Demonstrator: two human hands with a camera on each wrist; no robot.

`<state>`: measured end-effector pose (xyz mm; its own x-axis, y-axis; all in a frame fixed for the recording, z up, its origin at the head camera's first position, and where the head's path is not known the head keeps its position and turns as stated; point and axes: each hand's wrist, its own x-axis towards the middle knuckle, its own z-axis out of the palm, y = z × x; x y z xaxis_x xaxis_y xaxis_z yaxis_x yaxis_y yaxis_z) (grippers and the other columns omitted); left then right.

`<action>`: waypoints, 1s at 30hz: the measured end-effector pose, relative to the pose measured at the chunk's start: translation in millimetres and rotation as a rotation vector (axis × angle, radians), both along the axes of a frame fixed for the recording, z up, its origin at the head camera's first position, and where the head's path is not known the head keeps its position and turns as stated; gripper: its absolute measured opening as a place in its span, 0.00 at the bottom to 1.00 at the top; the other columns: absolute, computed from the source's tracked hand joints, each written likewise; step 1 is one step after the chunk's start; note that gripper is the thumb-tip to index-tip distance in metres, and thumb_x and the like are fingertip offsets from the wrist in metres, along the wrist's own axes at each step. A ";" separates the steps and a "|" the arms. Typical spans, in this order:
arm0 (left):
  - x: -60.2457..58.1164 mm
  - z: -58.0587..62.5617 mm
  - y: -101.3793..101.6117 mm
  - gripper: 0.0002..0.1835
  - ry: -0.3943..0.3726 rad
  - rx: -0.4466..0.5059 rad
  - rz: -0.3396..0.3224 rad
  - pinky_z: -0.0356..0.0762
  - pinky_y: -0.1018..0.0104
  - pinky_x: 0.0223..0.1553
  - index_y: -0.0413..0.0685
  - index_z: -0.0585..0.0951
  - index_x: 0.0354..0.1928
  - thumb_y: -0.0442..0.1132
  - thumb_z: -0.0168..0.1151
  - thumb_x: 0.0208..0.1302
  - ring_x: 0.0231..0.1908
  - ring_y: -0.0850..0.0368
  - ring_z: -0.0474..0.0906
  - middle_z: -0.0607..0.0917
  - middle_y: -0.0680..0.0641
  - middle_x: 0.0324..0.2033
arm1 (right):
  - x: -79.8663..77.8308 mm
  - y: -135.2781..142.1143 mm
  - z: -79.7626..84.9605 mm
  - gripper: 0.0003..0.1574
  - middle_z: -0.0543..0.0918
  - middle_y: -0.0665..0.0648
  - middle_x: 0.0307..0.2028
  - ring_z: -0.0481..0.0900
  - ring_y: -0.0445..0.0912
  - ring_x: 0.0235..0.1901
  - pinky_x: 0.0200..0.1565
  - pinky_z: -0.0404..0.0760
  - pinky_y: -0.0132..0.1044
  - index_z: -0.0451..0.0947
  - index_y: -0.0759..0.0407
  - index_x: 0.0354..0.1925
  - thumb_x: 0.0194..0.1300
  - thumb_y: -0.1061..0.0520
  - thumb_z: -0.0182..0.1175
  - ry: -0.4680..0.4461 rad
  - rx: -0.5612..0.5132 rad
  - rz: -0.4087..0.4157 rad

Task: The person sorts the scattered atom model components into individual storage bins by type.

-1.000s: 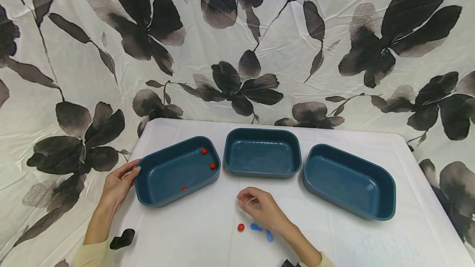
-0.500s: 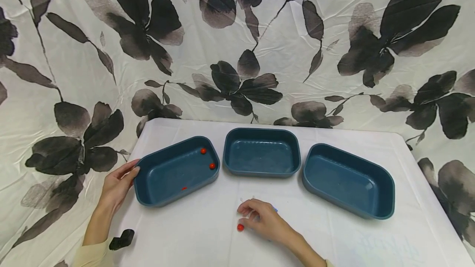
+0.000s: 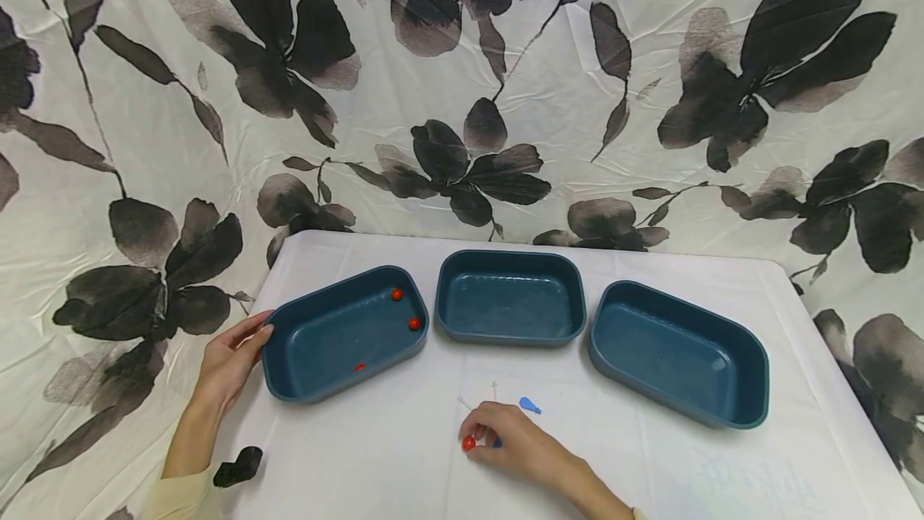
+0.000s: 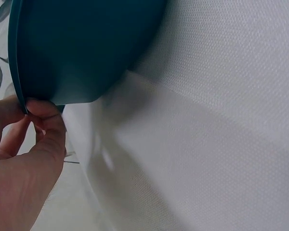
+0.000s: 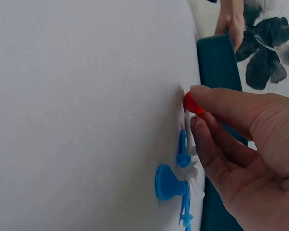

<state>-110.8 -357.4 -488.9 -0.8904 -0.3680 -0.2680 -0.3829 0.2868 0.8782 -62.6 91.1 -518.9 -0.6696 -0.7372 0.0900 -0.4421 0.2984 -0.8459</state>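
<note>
My left hand [image 3: 227, 363] pinches the left rim of a dark teal tray [image 3: 318, 347] between thumb and fingers. In the left wrist view, the thumb and a fingertip close on the tray's edge [image 4: 17, 62]. Inside that tray lie red balls [image 3: 396, 294], one partly hidden by the near wall. My right hand [image 3: 516, 440] is low over the table, with a small red ball [image 3: 468, 443] between thumb and index finger. Close beneath this hand are blue plastic pieces with flared ends [image 5: 166, 183], beside small whitish pieces [image 5: 191, 171].
A middle tray [image 3: 511, 340] and a right tray [image 3: 671, 400], both dark teal, stand in an arc with the left one. A white cloth covers the table [image 3: 361, 456]. Behind it hangs a floral curtain [image 3: 505, 62]. A black object [image 3: 238, 466] shows beside the left sleeve.
My right hand has come down toward me and taken the red ball between thumb and finger. The whitish pieces beyond it came into sight. My left hand stays on the tray.
</note>
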 end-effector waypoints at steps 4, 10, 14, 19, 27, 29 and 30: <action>-1.1 -0.4 0.4 0.32 -0.002 0.004 -0.003 0.77 0.85 0.43 0.42 0.68 0.75 0.50 0.59 0.77 0.45 0.75 0.74 0.70 0.42 0.66 | -0.9 -0.1 2.7 0.10 0.82 0.47 0.36 0.78 0.37 0.37 0.41 0.81 0.26 0.83 0.57 0.42 0.64 0.68 0.69 0.020 0.038 0.015; -1.7 -0.8 0.8 0.32 -0.006 -0.001 -0.006 0.76 0.86 0.44 0.42 0.68 0.75 0.51 0.58 0.77 0.46 0.75 0.74 0.69 0.41 0.67 | -4.0 0.7 3.5 0.08 0.82 0.47 0.37 0.78 0.35 0.37 0.40 0.81 0.26 0.83 0.56 0.43 0.67 0.66 0.67 0.018 0.032 0.015; -2.1 -0.6 0.2 0.32 -0.024 -0.007 0.007 0.77 0.85 0.44 0.44 0.68 0.75 0.51 0.58 0.77 0.46 0.75 0.74 0.70 0.42 0.68 | -9.1 1.1 2.9 0.08 0.83 0.48 0.37 0.78 0.35 0.37 0.41 0.82 0.28 0.83 0.54 0.43 0.67 0.64 0.68 -0.016 -0.003 -0.012; -2.3 -0.4 -0.7 0.32 -0.031 -0.005 0.022 0.77 0.85 0.44 0.45 0.68 0.75 0.52 0.59 0.76 0.46 0.75 0.74 0.70 0.43 0.67 | -17.2 1.2 3.7 0.12 0.83 0.49 0.39 0.81 0.38 0.38 0.44 0.84 0.31 0.83 0.56 0.44 0.64 0.67 0.70 -0.037 -0.075 -0.063; -1.1 -1.0 -0.1 0.32 -0.006 0.010 0.018 0.77 0.85 0.43 0.42 0.69 0.75 0.49 0.59 0.76 0.44 0.77 0.75 0.71 0.44 0.64 | -28.5 -2.0 5.7 0.15 0.84 0.48 0.41 0.82 0.43 0.41 0.49 0.85 0.37 0.83 0.57 0.46 0.62 0.69 0.69 -0.114 -0.105 -0.155; -0.9 -1.3 0.1 0.32 0.000 0.013 0.018 0.77 0.86 0.43 0.41 0.69 0.74 0.49 0.59 0.76 0.43 0.77 0.75 0.72 0.44 0.64 | -30.5 -3.7 5.2 0.15 0.84 0.48 0.42 0.82 0.44 0.42 0.49 0.85 0.38 0.83 0.57 0.46 0.62 0.69 0.69 -0.124 -0.120 -0.175; -0.9 -1.4 0.3 0.32 0.001 0.009 0.017 0.77 0.86 0.43 0.41 0.69 0.74 0.49 0.59 0.76 0.43 0.77 0.75 0.72 0.45 0.63 | -31.3 -4.7 5.2 0.15 0.84 0.48 0.42 0.82 0.44 0.41 0.49 0.85 0.38 0.84 0.57 0.45 0.61 0.69 0.70 -0.128 -0.132 -0.185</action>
